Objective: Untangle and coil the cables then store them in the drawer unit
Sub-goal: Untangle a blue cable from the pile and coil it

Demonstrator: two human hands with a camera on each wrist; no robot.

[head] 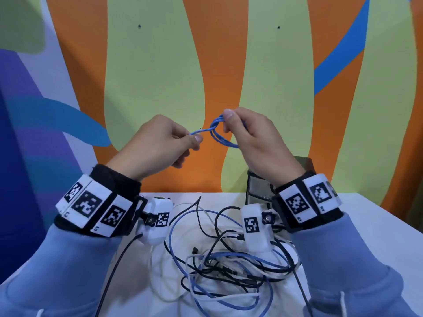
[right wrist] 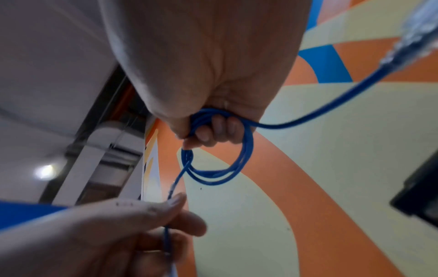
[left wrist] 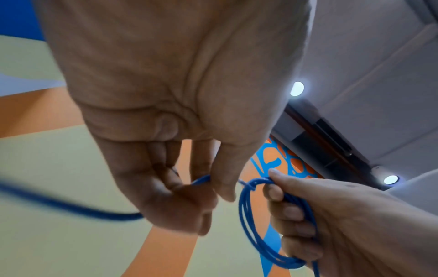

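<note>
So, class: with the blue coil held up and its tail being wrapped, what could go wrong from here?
1. The right hand holds the blue coil only by its fingers; a loosened grip could let the loops spring apart.
2. The left hand pinches the tail; pulling hard may distort the coil.
3. The connector end dangles free and might snag the tangled cables below.

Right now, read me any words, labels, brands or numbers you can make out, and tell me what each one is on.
No readable words, brands or numbers.
Left wristband: black-and-white square code markers, no letters; small edge marks too blurred to read.
Right wristband: the same.
Wrist camera housings: code markers only.
</note>
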